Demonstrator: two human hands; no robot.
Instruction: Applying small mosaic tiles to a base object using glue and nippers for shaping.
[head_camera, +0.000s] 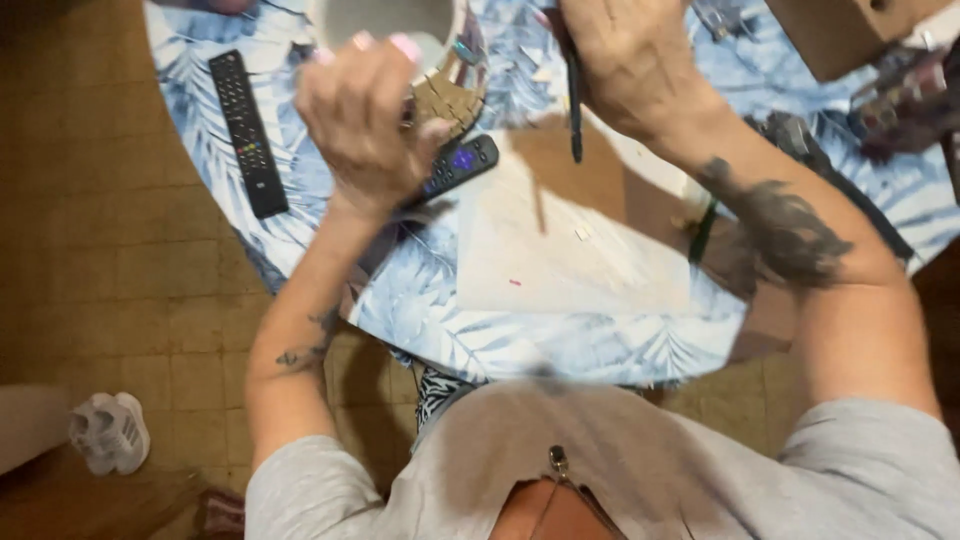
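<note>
Grey shirt fabric (640, 470) is filling the bottom of the view, closest to the lens, with both forearms reaching up over the round leaf-patterned desk (560, 345). Left hand (365, 125) is curling shut around a small tan woven piece (450, 100), holding it up at about eleven o'clock, just above a small black remote (462, 165). Right hand (625, 60) is closing tight on a dark thin tool (575, 105) at one o'clock, its tip pointing down toward the pale sheet (570, 255) lying at the desk's centre. A long black remote (247, 130) is lying at ten o'clock, well apart. White shoe (110, 432) is sitting on the floor at eight o'clock.
</note>
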